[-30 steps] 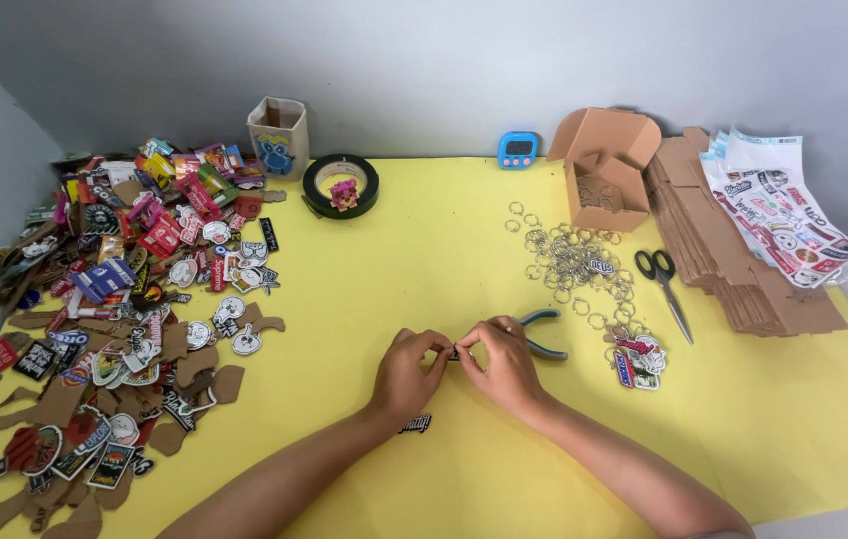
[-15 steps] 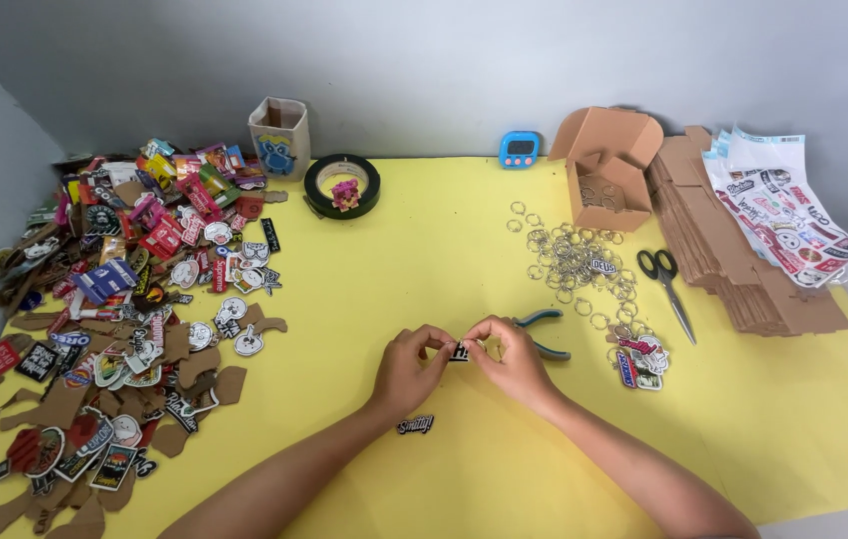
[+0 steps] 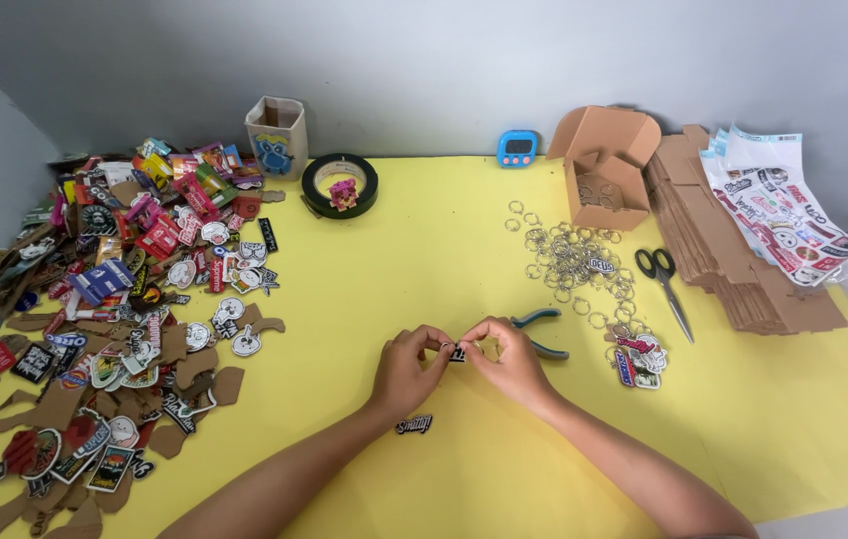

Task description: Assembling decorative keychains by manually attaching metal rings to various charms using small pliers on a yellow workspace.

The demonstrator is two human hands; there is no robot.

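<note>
The small dark charm (image 3: pixel 455 351), pinched between the left hand (image 3: pixel 406 367) and the right hand (image 3: pixel 510 361), is mostly covered by fingertips; its design is too small to tell. Just right of the charm, the pliers (image 3: pixel 542 332) lie partly hidden behind the right hand, only the blue handles showing. Both forearms are cut off by the bottom edge. Far left of the charm, the heap of stickers and cardboard backings (image 3: pixel 104 309) runs off the left edge, and its lower pieces overlap.
</note>
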